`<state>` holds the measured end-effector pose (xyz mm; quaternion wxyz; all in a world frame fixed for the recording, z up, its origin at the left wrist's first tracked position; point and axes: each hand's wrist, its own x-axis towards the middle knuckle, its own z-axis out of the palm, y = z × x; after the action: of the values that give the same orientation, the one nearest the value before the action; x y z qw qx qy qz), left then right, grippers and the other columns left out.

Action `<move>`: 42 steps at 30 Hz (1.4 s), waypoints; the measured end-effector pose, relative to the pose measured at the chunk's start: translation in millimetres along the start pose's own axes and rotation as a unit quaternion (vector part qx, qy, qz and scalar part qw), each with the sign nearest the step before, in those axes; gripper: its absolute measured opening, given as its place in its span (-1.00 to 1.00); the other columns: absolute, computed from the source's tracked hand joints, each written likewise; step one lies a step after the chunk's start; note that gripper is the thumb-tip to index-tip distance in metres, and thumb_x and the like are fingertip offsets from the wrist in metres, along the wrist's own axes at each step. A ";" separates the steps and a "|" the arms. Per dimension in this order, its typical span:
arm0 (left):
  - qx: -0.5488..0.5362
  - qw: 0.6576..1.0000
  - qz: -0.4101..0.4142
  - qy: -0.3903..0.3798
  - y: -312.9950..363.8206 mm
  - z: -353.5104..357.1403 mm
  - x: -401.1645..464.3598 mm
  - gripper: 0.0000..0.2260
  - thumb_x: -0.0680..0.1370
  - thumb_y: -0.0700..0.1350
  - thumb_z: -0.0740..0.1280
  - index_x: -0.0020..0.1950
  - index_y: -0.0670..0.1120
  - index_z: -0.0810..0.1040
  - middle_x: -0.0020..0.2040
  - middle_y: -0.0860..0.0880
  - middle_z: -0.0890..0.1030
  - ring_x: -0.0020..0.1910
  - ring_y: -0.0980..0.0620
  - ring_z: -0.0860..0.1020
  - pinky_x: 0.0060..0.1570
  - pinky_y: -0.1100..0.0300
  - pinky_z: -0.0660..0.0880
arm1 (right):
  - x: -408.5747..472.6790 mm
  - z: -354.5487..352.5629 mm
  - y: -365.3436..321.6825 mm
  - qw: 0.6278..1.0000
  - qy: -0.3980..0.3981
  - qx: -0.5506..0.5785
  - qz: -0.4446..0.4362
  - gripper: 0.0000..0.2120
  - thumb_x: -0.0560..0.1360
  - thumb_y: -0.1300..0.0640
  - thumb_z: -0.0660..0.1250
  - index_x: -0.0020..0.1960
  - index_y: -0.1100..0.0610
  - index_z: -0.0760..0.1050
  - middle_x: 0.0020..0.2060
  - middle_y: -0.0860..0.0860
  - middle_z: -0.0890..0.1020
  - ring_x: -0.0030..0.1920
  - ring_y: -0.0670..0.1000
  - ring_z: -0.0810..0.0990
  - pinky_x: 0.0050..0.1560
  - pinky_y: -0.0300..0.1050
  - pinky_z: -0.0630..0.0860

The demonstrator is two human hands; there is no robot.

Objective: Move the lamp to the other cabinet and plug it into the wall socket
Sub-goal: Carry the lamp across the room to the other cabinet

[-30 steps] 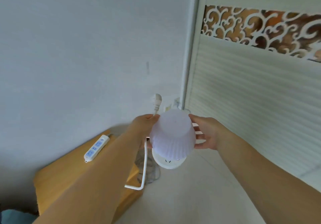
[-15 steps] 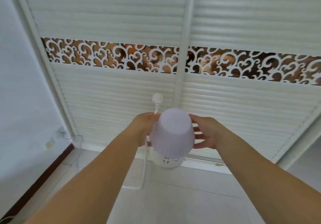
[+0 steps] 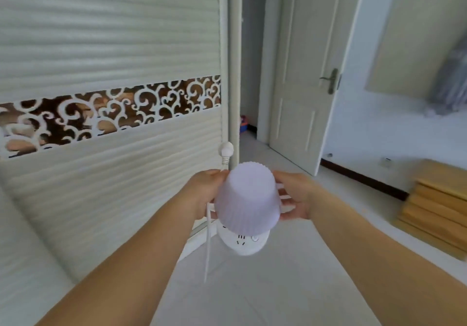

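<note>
Fingers of the left hand (image 3: 206,191) and right hand (image 3: 294,196) curl against opposite sides of the lamp (image 3: 247,200), carried in the air above the floor, both forearms extended forward. The left also pinches the cord, plug (image 3: 225,150) pointing up. A wooden cabinet (image 3: 439,207) stands far right.

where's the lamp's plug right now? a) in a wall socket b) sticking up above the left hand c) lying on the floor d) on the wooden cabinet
b: the plug stands above the left hand, which pinches its cord beside the lamp; the right hand steadies the shade's other side.
</note>
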<state>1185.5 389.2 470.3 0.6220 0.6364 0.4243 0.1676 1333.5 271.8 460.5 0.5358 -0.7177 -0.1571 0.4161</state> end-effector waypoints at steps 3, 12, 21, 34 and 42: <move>0.011 0.997 0.001 -0.073 16.7 60.7 42.8 -0.84 0.50 0.01 0.32 -0.06 -0.03 0.62 -0.19 -0.07 0.57 -0.19 -0.12 0.49 -0.08 -0.07 0.56 | 20.2 -58.4 0.4 0.997 0.070 0.019 0.015 -0.81 0.36 -0.01 0.41 -0.13 0.10 0.60 -0.05 0.06 0.62 -0.10 0.13 0.54 -0.23 -0.01 0.58; 0.059 0.975 -0.011 -0.213 64.2 197.0 172.3 -0.87 0.52 0.00 0.30 -0.13 -0.01 0.58 -0.20 -0.09 0.54 -0.20 -0.12 0.48 -0.30 0.09 0.52 | 108.7 -181.8 -8.9 0.974 0.201 0.078 0.068 -0.81 0.39 -0.04 0.38 -0.14 0.09 0.59 -0.10 0.08 0.60 -0.16 0.12 0.56 -0.22 0.04 0.57; 0.128 0.937 -0.006 -0.324 95.8 356.4 265.6 -0.85 0.52 0.05 0.29 -0.18 0.02 0.57 -0.23 -0.04 0.53 -0.20 -0.11 0.46 -0.32 0.09 0.51 | 169.1 -313.3 6.7 0.935 0.303 0.157 0.099 -0.73 0.43 -0.08 0.34 0.00 0.09 0.57 -0.03 0.10 0.60 -0.08 0.16 0.59 -0.15 0.12 0.61; 0.140 0.921 -0.029 -0.362 157.9 622.9 355.5 -0.84 0.49 0.10 0.33 -0.15 0.03 0.57 -0.17 -0.05 0.53 -0.16 -0.12 0.46 -0.27 0.08 0.51 | 264.9 -575.1 -0.9 0.930 0.315 0.157 0.109 -0.72 0.38 -0.09 0.37 -0.01 0.05 0.60 0.01 0.08 0.64 -0.02 0.14 0.61 -0.03 0.14 0.59; 0.152 0.923 -0.049 -0.351 194.6 731.5 452.6 -0.86 0.49 0.09 0.31 -0.14 0.04 0.57 -0.16 -0.03 0.54 -0.16 -0.10 0.47 -0.22 0.06 0.54 | 367.7 -686.8 -28.9 0.931 0.297 0.173 0.122 -0.76 0.35 -0.02 0.41 -0.07 0.11 0.62 -0.10 0.09 0.65 -0.12 0.14 0.64 -0.14 0.06 0.61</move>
<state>2056.4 278.9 385.4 0.6341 0.7200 0.2297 -0.1636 2087.8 91.1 383.5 0.6190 -0.7183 0.1729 0.2666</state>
